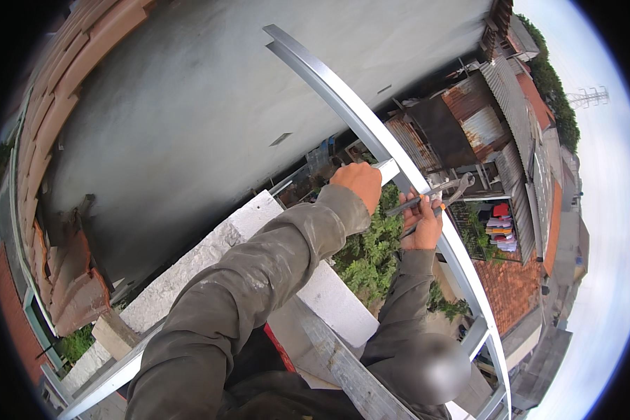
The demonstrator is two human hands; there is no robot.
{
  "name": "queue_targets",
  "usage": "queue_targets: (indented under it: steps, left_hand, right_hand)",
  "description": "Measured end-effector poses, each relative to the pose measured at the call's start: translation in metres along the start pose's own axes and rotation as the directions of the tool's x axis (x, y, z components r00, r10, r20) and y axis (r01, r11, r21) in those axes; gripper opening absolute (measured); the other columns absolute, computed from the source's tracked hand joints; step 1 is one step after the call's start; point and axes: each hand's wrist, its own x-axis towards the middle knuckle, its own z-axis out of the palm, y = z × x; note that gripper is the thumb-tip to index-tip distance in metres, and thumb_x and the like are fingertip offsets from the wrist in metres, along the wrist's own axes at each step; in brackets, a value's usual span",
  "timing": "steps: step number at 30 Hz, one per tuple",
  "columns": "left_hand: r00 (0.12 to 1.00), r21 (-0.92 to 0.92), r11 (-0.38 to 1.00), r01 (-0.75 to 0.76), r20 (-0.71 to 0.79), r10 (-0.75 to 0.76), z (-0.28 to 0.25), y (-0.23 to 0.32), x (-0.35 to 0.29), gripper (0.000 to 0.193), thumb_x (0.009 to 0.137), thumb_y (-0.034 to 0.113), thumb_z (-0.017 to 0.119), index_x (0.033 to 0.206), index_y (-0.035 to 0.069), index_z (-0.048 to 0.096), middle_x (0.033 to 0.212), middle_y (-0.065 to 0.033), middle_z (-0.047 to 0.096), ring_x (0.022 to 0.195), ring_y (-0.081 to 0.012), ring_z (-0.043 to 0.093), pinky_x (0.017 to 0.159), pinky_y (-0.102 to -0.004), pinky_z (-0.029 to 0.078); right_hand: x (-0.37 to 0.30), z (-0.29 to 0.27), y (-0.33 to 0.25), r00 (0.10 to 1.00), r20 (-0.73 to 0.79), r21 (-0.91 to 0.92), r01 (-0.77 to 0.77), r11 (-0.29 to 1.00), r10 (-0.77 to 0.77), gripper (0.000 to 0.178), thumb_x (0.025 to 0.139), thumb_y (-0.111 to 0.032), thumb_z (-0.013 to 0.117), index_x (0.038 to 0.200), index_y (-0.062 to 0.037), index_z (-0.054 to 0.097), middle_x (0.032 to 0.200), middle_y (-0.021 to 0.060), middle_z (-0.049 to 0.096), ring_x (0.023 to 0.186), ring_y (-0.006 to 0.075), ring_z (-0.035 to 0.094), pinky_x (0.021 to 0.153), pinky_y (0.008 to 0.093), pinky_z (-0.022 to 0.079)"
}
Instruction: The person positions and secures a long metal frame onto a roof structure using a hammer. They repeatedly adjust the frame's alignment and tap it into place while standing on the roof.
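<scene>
My left hand is closed over a short light metal crosspiece, whose end meets a long silver metal channel. The channel runs from the upper middle to the lower right and looks bent by the lens. Just right of it, my right hand is wrapped round the handles of pliers with curved metal jaws. The handles are dark with orange parts. The jaws point to the right, past the channel; whether they touch it I cannot tell. Dusty dark sleeves cover both forearms.
Below me are a white block wall top and a weathered plank. A tall grey wall rises at the left, with roof tiles along its edge. Far below lie green plants, rusty sheet roofs and orange tiles.
</scene>
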Motion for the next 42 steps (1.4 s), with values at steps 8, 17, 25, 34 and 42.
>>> queue_targets:
  steps: [8,17,25,34,42]
  left_hand:
    - [0.962,-0.032,0.993,-0.114,-0.253,0.102,-0.087,-0.02,-0.075,0.054,0.087,0.042,0.07,0.119,-0.001,0.06,0.103,-0.0211,0.068,0.1,-0.0352,0.066,0.086,-0.0437,0.052]
    - [0.953,0.025,0.96,0.279,0.115,-0.28,-0.135,-0.092,-0.313,0.084,0.074,0.048,0.08,0.13,-0.005,0.049,0.107,-0.0208,0.063,0.1,-0.0394,0.062,0.09,-0.0447,0.05]
    - [0.912,-0.095,0.943,0.318,0.302,-0.278,-0.12,-0.119,-0.317,0.053,0.07,0.013,0.062,0.12,-0.005,0.058,0.103,-0.0267,0.064,0.096,-0.0417,0.063,0.085,-0.0466,0.05]
    - [0.853,-0.225,0.882,0.415,0.434,-0.29,-0.128,-0.122,-0.314,0.057,0.069,0.009,0.064,0.123,-0.007,0.057,0.098,-0.0271,0.063,0.094,-0.0415,0.064,0.087,-0.0453,0.05]
    - [0.868,-0.019,0.91,0.413,0.309,-0.388,-0.13,-0.125,-0.356,0.06,0.07,0.012,0.066,0.127,-0.001,0.053,0.104,-0.0225,0.059,0.1,-0.0415,0.06,0.089,-0.0462,0.048]
  right_hand:
    - [-0.001,0.002,0.006,0.999,0.039,-0.036,0.028,0.999,-0.027,0.035,0.099,-0.007,0.052,0.129,0.0042,0.037,0.118,0.0248,0.055,0.103,0.0292,0.061,0.092,0.0503,0.057]
    - [0.003,-0.002,0.009,0.999,0.034,-0.041,0.028,0.999,-0.026,0.046,0.098,-0.007,0.052,0.139,0.0031,0.032,0.119,0.0235,0.055,0.103,0.0293,0.06,0.092,0.0497,0.057]
    - [0.006,-0.004,0.008,0.999,-0.009,-0.015,0.051,0.999,-0.051,0.05,0.099,-0.006,0.051,0.142,0.0034,0.028,0.116,0.0238,0.055,0.099,0.0283,0.062,0.087,0.0495,0.059]
    - [0.011,-0.004,0.011,1.0,0.002,-0.026,0.018,0.999,-0.018,0.049,0.101,-0.01,0.05,0.141,0.0024,0.026,0.115,0.0233,0.057,0.098,0.0269,0.062,0.094,0.0496,0.058]
    - [0.013,-0.014,0.017,0.999,-0.039,-0.064,0.034,0.997,-0.037,0.035,0.101,-0.008,0.048,0.131,0.0042,0.037,0.12,0.0238,0.053,0.107,0.0298,0.059,0.095,0.0479,0.057]
